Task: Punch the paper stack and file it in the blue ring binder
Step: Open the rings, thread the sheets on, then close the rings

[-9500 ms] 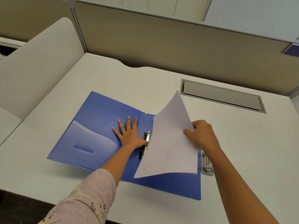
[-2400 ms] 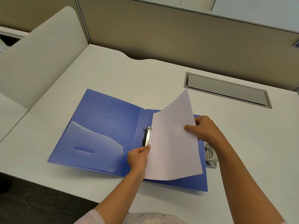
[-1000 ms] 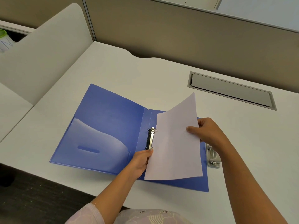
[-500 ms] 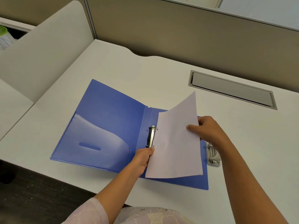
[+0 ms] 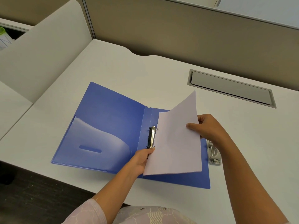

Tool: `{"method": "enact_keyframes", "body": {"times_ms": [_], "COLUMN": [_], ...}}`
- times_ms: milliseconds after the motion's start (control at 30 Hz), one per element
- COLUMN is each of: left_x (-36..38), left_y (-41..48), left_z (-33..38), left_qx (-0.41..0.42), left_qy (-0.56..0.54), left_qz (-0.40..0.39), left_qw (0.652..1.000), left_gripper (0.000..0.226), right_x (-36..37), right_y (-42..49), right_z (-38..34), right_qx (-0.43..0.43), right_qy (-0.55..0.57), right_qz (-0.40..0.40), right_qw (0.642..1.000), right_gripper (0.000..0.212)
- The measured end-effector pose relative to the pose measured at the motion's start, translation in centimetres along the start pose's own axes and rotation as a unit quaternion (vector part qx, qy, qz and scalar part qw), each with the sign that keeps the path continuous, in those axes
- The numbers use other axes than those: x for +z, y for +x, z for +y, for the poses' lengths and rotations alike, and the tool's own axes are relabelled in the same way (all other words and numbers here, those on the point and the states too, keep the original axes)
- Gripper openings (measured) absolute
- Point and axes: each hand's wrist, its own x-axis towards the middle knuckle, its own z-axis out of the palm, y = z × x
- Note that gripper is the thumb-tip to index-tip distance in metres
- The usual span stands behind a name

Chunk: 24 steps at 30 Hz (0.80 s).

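Both hands, left (image 5: 140,161) and right (image 5: 209,128), pinch paper stack (image 5: 175,143) over blue ring binder (image 5: 110,120)

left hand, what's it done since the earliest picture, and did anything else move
The left hand lifted off the inside cover of the blue ring binder, drew back and now pinches the paper stack at its left edge, by the ring clip. The right hand still holds the right edge; binder and hole punch unmoved.
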Motion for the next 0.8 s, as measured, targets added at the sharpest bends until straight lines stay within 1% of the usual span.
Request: {"method": "enact_keyframes", "body": {"times_ms": [267, 433, 600, 667, 733, 800], "left_x": [0.6, 0.9, 1.5, 1.8, 1.9, 2.0], "left_y": [0.0, 0.4, 0.8, 0.8, 0.8, 1.0], "left_z": [0.0, -0.1, -0.4, -0.8, -1.1, -1.4], "left_qx": [0.023, 0.032, 0.029, 0.034, 0.044, 0.058], "left_qy": [0.028, 0.065, 0.075, 0.069, 0.072, 0.085], "left_qz": [0.021, 0.047, 0.066, 0.074, 0.087, 0.11], "left_qw": [0.999, 0.996, 0.995, 0.994, 0.993, 0.989], "left_gripper": [0.013, 0.022, 0.027, 0.026, 0.023, 0.021], "right_x": [0.1, 0.0, -0.5, -0.8, -0.9, -1.0], "right_y": [0.0, 0.0, 0.2, 0.2, 0.3, 0.3], "right_z": [-0.1, 0.1, 0.9, 1.4, 1.9, 2.5], "right_qx": [-0.005, -0.007, 0.009, 0.015, 0.023, 0.029], "right_qy": [-0.001, -0.001, -0.014, -0.018, -0.021, -0.026], "right_qz": [-0.005, -0.01, -0.012, -0.013, -0.011, -0.008], "right_qw": [1.0, 1.0, 1.0, 1.0, 0.999, 0.999], "right_gripper": [0.011, 0.012, 0.013, 0.008, 0.007, 0.012]}}
